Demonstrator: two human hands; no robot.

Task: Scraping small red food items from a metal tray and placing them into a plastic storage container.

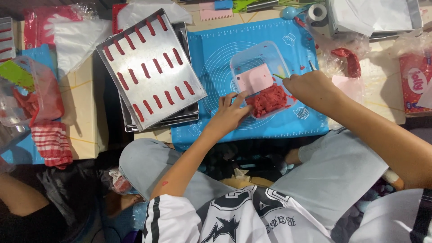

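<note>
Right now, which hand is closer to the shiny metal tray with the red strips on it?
Left. The left hand rests on the clear plastic tub just right of the metal tray; the right hand is at the tub's far side, farther away.

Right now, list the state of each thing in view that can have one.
clear plastic container: open, lidless, holding red paste and a pink scraper
metal tray: tilted on a stack of trays, lined with rows of piped red strips
blue silicone mat: unrolled flat, smeared red in spots
left hand: fingers resting on the container's near rim
right hand: closed on a thin green tool
</note>
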